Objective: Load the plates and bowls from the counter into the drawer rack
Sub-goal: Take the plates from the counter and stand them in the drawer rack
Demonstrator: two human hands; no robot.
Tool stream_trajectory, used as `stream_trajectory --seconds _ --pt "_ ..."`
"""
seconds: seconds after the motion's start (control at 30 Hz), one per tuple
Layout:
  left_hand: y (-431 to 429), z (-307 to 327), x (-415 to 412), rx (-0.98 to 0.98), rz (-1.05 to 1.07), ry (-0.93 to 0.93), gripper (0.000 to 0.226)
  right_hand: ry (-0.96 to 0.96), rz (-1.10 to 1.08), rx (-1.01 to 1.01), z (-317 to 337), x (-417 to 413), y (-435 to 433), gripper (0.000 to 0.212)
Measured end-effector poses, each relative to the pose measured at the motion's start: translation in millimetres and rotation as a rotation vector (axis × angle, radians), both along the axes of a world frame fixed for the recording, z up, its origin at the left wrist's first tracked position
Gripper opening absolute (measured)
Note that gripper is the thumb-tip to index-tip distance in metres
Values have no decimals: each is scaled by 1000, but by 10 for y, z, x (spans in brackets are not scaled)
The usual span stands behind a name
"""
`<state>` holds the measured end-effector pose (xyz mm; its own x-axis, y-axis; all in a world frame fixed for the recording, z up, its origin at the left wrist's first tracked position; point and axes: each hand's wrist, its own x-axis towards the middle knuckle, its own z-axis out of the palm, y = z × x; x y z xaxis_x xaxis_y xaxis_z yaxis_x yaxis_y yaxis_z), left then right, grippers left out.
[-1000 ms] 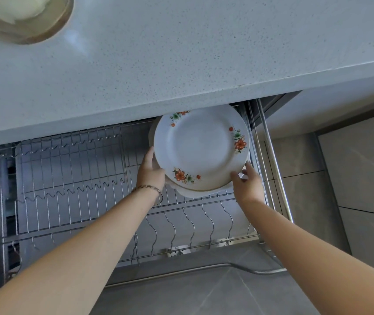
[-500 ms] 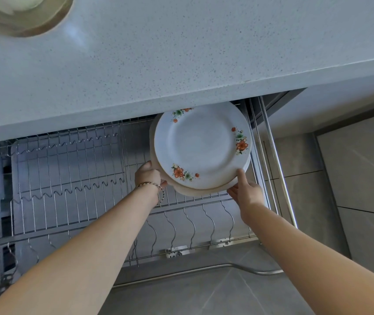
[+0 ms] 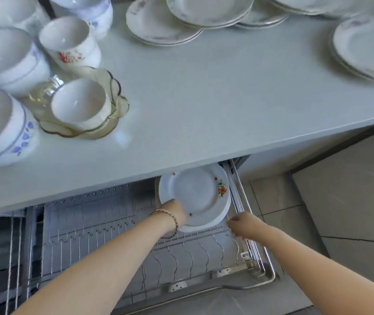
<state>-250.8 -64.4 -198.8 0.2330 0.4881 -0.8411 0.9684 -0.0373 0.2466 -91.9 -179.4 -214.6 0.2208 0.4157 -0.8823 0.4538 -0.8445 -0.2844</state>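
Tabletop (image 3: 204,98) was pale grey speckled and filled the upper half of the view. Below it the drawer rack (image 3: 90,235) was pulled out, steel wire, dividers mostly bare. Floor tiles (image 3: 352,212) were grey, on the right.

On the tabletop, plate stacks (image 3: 163,26) sat along the far edge and at far right. Bowls (image 3: 6,55) were clustered at left, some with blue trim, one with a red flower. An amber glass dish (image 3: 113,94) held a small white cup (image 3: 79,103).

Floral plates (image 3: 199,194) (a few, leaning together) stood in the rack's far right corner, their top edge tucked under the tabletop lip.

Left hand (image 3: 174,212) was on the lower-left rim of that stack, grip closed around the edge as far as the blur allows. Right hand (image 3: 243,225) was just beside the stack at lower right, clear of it, fingers loosely curled, grip empty.

A gold bracelet (image 3: 170,215) was on the left wrist.
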Motion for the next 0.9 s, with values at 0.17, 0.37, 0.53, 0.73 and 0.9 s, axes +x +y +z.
stream_trajectory --seconds 0.17,0.37,0.53,0.73,0.9 --pt "25 1089 618 88 -160 -107 25 -117 190 79 1248 488 87 33" --pt "-113 2247 1621 249 -133 -359 16 -265 148 255 2454 1524 -108 33" --pt "-275 2616 2561 285 22 -500 24 -160 -90 326 2848 2675 -334 16" --pt "-337 2610 3616 319 153 -443 13 -209 -168 274 2958 3985 -509 11" --pt "-241 2559 4163 240 215 -343 14 -205 -200 258 2936 4627 -474 32"
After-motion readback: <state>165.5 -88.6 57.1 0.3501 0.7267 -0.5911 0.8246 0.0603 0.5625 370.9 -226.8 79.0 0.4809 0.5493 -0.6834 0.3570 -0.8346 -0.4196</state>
